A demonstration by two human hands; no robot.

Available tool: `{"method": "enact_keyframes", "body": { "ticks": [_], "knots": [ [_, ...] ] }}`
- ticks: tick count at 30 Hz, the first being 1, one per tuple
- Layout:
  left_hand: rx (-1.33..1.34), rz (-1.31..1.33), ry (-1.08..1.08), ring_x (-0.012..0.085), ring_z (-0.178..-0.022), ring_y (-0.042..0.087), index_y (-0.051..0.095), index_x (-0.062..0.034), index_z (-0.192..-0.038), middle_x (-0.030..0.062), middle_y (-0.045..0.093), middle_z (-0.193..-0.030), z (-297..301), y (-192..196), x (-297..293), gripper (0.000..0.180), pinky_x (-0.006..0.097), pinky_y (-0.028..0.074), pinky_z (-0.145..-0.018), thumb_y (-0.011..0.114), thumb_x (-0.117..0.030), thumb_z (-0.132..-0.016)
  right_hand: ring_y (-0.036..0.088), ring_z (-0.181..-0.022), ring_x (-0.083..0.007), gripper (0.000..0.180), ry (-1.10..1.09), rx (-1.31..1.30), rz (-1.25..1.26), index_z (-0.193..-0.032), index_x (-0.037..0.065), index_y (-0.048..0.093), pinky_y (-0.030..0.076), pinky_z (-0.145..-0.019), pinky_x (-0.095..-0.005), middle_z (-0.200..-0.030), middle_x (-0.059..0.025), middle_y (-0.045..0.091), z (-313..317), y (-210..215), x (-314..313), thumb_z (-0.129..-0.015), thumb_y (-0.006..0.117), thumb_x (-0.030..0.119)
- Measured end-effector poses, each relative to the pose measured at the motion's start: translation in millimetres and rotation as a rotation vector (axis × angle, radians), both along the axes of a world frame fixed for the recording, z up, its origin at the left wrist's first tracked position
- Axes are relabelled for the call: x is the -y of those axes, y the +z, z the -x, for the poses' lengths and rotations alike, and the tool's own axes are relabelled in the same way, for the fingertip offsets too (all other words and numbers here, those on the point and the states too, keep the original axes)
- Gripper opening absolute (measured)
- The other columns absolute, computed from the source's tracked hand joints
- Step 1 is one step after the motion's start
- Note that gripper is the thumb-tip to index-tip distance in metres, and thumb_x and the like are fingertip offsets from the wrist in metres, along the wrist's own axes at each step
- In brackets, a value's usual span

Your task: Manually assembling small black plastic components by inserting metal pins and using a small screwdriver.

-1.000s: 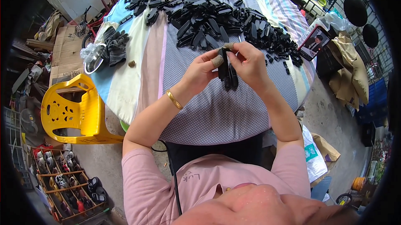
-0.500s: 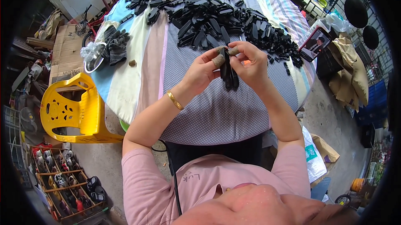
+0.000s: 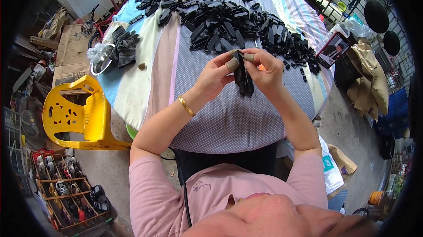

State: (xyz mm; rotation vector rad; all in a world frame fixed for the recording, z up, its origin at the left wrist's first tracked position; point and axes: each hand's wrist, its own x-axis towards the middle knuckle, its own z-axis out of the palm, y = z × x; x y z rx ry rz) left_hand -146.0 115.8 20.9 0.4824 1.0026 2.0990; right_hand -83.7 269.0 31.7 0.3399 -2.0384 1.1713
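Note:
Both my hands meet over the near-middle of a cloth-covered round table (image 3: 211, 127). My left hand (image 3: 217, 73), with tape-like wraps on its fingertips, is closed on a slim black plastic piece (image 3: 239, 72). From the other side my right hand (image 3: 266, 69), also wrapped at a fingertip, pinches the top of the same piece. More black pieces (image 3: 246, 90) lie just under it, partly hidden by the fingers. A small orange spot shows by the right fingers; I cannot make out what it is. Just beyond my hands spreads a large heap of long black pieces (image 3: 220, 21).
Smaller black parts (image 3: 299, 52) lie at the right, near a propped phone (image 3: 333, 50). On the left are a metal bowl (image 3: 102, 62), dark gloves (image 3: 126, 51) and a small brown lump (image 3: 141, 66). A yellow plastic chair (image 3: 94, 118) stands against the table's left side.
The view has shifted slightly, so the table's things appear a little further right. My hands keep nearly the same hold on the black piece.

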Motion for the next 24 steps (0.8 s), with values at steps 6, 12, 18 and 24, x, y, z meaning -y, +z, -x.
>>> {"method": "enact_keyframes", "body": {
  "ticks": [6, 12, 18, 24],
  "knots": [
    [-0.049, 0.04, 0.04, 0.0131, -0.092, 0.059, 0.053, -0.004, -0.116, 0.0041, 0.059, -0.104, 2.1, -1.3, -0.1, 0.03, 0.029, 0.051, -0.08, 0.056, -0.011, -0.087, 0.063, -0.063, -0.016, 0.013, -0.154, 0.054, -0.219, -0.086, -0.003, 0.062, 0.051, -0.056, -0.0247, -0.092, -0.012, 0.065, -5.3, 13.3, 6.2, -0.073, 0.06, 0.0],
    [-0.054, 0.069, 0.069, 0.0128, -0.089, 0.059, 0.055, -0.0034, -0.114, 0.0038, 0.06, -0.1, 6.2, -5.3, 1.9, 0.028, 0.028, 0.052, -0.079, 0.056, -0.01, -0.087, 0.062, -0.065, -0.0252, 0.018, -0.155, -0.008, -0.522, -0.09, -0.001, 0.062, 0.05, -0.056, -0.0301, -0.091, -0.0126, 0.061, -7.8, 16.6, 5.1, -0.075, 0.06, 0.009],
    [-0.048, 0.1, 0.051, 0.0133, -0.088, 0.06, 0.055, -0.0032, -0.113, 0.0036, 0.061, -0.099, 8.3, -11.0, -0.8, 0.027, 0.028, 0.052, -0.077, 0.056, -0.01, -0.087, 0.06, -0.064, -0.0264, 0.019, -0.064, 0.151, -0.645, -0.089, -0.002, 0.061, 0.049, -0.056, -0.0321, -0.092, -0.0128, 0.058, -9.5, 16.8, 1.2, -0.076, 0.061, 0.012],
    [-0.026, 0.049, 0.111, 0.0149, -0.09, 0.059, 0.052, -0.0044, -0.117, 0.0047, 0.057, -0.105, 6.9, 5.0, -11.7, 0.032, 0.029, 0.053, -0.075, 0.056, -0.015, -0.087, 0.058, -0.061, -0.0269, 0.025, -0.042, 0.281, -0.243, -0.095, -0.002, 0.06, 0.048, -0.058, -0.032, -0.081, -0.0132, 0.058, -13.0, 28.7, -5.7, -0.075, 0.063, 0.013]
  ]
}}
